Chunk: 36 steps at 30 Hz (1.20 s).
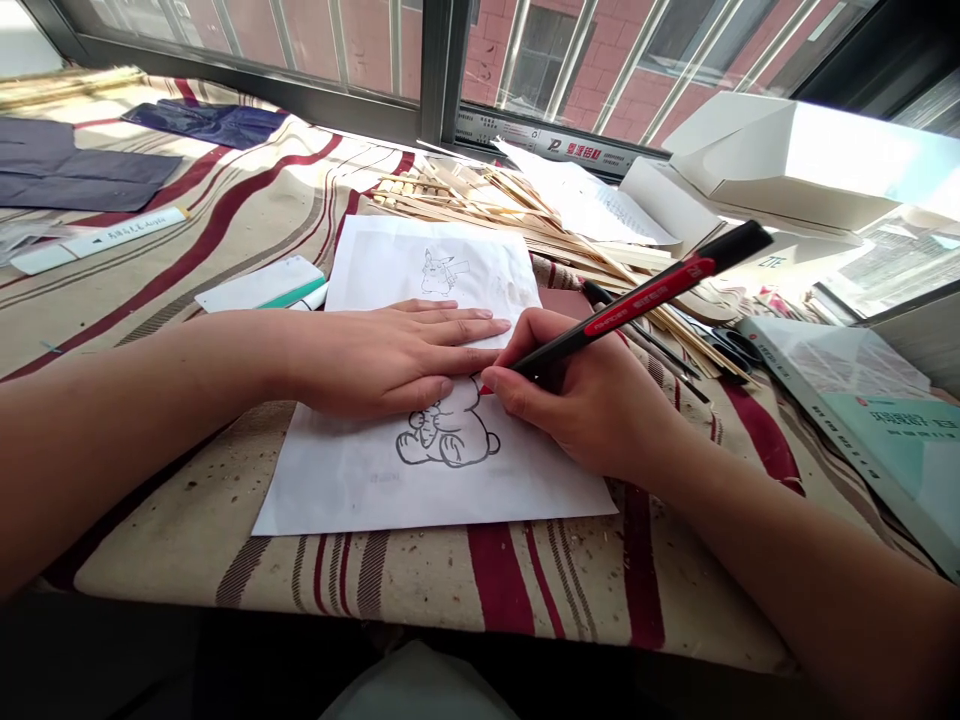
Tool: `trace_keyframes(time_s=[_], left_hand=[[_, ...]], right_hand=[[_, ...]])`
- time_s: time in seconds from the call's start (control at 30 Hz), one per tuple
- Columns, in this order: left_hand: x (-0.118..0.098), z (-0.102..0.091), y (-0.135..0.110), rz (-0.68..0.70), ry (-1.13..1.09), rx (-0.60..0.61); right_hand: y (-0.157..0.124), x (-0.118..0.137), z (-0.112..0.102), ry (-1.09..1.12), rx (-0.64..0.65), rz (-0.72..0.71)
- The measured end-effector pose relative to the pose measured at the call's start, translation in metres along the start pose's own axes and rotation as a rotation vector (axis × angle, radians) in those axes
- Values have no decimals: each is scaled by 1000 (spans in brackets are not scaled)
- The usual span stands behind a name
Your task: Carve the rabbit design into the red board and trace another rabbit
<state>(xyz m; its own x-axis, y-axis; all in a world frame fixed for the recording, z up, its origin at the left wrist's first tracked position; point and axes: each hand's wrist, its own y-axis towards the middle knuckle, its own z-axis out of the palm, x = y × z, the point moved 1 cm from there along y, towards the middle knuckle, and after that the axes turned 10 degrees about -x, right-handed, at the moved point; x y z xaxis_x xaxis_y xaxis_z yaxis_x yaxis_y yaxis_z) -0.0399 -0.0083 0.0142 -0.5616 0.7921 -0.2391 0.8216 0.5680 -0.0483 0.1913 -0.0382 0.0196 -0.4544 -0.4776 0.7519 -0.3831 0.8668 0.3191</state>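
A table by the window is covered with a beige cloth (225, 230) that has dark red stripes. On the far right stands a white cardboard box (757, 160), and below it, at the right edge, lies a teal book (892, 430). Pieces of dark fabric (75, 170) lie flat at the far left. A heap of thin wooden sticks (480, 205) is spread under the window, behind the paper.

In the middle of the cloth, just in front of the person, lies a white sheet of paper (337, 480). The left hand (382, 355) rests flat on the middle of this sheet, palm down, with the fingers stretched and close together; it grasps nothing and only presses on the paper. The right hand (592, 400) is just beside it, and its fingers are closed tightly around a red and black pen (645, 300). The pen leans up and to the right, and its tip touches the sheet close to the fingertips of the left hand.

Under both hands there is a thick black drawing (450, 435) of a round cartoon animal; the left hand partly hides its top. A smaller, thinner sketch (439, 272) sits near the upper edge of the sheet.
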Motion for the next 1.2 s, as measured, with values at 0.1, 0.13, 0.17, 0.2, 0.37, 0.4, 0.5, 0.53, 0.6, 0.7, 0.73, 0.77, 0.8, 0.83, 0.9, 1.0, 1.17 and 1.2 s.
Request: trace_keyframes(time_s=[0.1, 0.13, 0.17, 0.2, 0.37, 0.4, 0.5, 0.53, 0.6, 0.7, 0.73, 0.77, 0.8, 0.83, 0.9, 1.0, 1.17, 1.2], left_hand=[[3, -2, -1, 2, -26, -4], [4, -3, -2, -10, -35, -10], [6, -5, -3, -29, -43, -15], [8, -7, -5, -50, -47, -19], [16, -14, -11, -98, -42, 5], [18, -15, -12, -99, -48, 5], [21, -17, -14, -97, -70, 8], [22, -17, -15, -97, -76, 8], [23, -17, -15, -99, -85, 6], [22, -16, -15, -98, -76, 13], [22, -16, -15, -98, -68, 19], [22, -16, -14, -98, -60, 23], [21, -16, -14, -100, -55, 24], [21, -16, -14, -101, -55, 24], [20, -16, -15, -97, -66, 17], [20, -15, -15, -79, -80, -1], [19, -15, -13, -94, -64, 6], [19, -15, -13, -99, -66, 7]], right_hand=[[0, 0, 0, 21, 7, 16], [0, 0, 0, 23, 8, 25], [0, 0, 0, 24, 13, 36], [0, 0, 1, 26, 17, 49], [0, 0, 0, 51, 27, 92], [0, 1, 0, 52, 26, 96], [1, 1, -1, 50, 17, 101], [1, 1, -1, 51, 20, 102], [2, 2, -2, 55, 30, 105], [2, 4, -3, 42, 54, 107], [1, 6, -3, 45, 46, 106], [0, 8, -2, 60, 18, 105], [-1, 10, -2, 88, -25, 101], [-3, 13, -1, 126, -75, 92], [-6, 20, 2, 197, -123, 75], [-9, 29, 10, 212, 16, 49], [-8, 28, 21, 218, 127, 56], [-7, 28, 21, 211, 125, 57]])
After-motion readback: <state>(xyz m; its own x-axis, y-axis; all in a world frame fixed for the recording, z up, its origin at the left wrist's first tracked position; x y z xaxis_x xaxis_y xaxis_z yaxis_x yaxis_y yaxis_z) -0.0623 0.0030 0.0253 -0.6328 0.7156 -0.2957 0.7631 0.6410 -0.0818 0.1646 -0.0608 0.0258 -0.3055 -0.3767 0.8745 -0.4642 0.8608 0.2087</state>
